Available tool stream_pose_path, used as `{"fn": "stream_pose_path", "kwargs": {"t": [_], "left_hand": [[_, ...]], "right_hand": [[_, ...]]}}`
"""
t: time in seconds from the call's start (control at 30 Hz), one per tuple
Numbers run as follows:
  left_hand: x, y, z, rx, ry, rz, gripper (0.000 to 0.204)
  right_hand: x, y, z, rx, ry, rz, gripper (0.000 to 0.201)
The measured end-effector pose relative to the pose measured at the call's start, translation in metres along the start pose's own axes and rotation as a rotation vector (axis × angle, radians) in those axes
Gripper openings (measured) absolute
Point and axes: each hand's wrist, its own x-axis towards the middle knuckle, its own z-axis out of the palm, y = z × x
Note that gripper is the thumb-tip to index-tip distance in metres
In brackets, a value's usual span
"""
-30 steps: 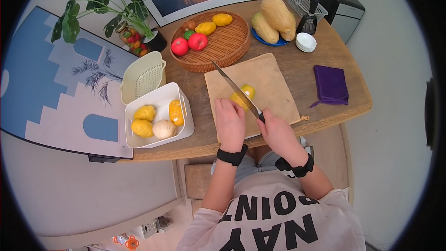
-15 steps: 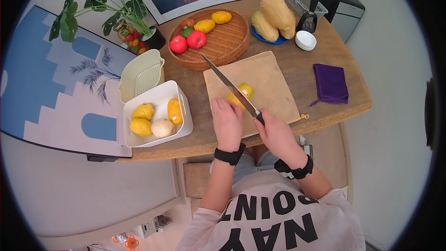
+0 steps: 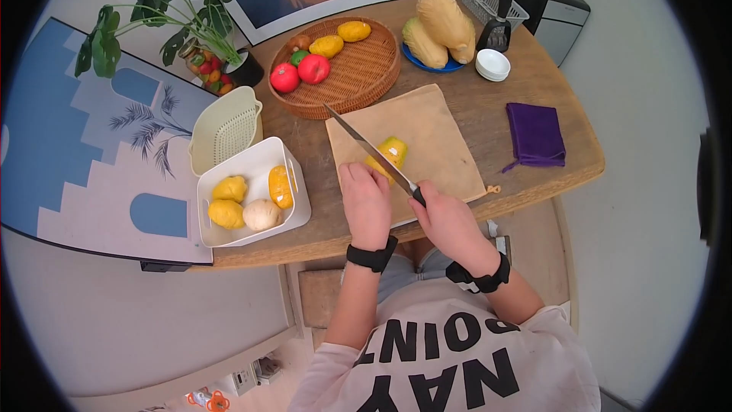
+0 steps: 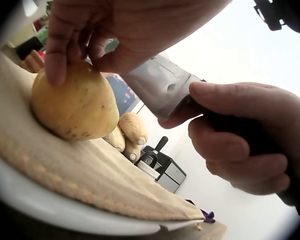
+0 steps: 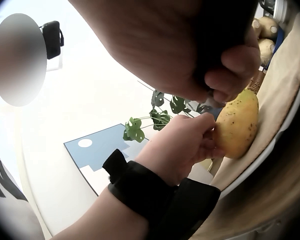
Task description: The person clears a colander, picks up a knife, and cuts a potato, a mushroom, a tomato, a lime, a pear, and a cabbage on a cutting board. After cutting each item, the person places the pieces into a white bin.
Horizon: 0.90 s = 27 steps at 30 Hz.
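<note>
A yellow fruit point(image 3: 393, 151) with dark specks, a greenish end and a white sticker lies on a tan cloth point(image 3: 442, 130). My left hand point(image 3: 366, 202) holds its near end with fingers and thumb, as the left wrist view shows close up. In my right hand point(image 3: 450, 229) is the black handle of a kitchen knife point(image 3: 366, 141), gripped with curled fingers. The blade points to the far left and crosses over the fruit in the head view. In the left wrist view the blade point(image 4: 162, 87) shows behind and beside the fruit, above the cloth.
At left stand a white bin point(image 3: 301, 202) with several yellow fruits and a pale round one, and a cream colander point(image 3: 225, 133). Farther back are a wicker tray point(image 3: 358, 80) of produce and a blue plate point(image 3: 419, 61) of squashes. A purple pouch point(image 3: 536, 136) lies at right.
The knife tip has swung left over the cloth. My left hand keeps its hold on the fruit, which stays in place. The head view has shifted slightly.
</note>
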Motion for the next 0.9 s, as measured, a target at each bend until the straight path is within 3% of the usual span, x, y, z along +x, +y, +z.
{"fn": "stream_pose_path", "kwargs": {"t": [0.73,0.9], "left_hand": [[0.000,0.007,-0.004,0.009,-0.048,-0.022,0.013],[-0.001,0.002,-0.005,0.116,-0.009,0.038,0.026]], "right_hand": [[0.000,0.011,0.002,-0.040,-0.057,-0.008,0.022],[-0.003,0.011,-0.003,0.002,-0.041,0.006,0.022]]}}
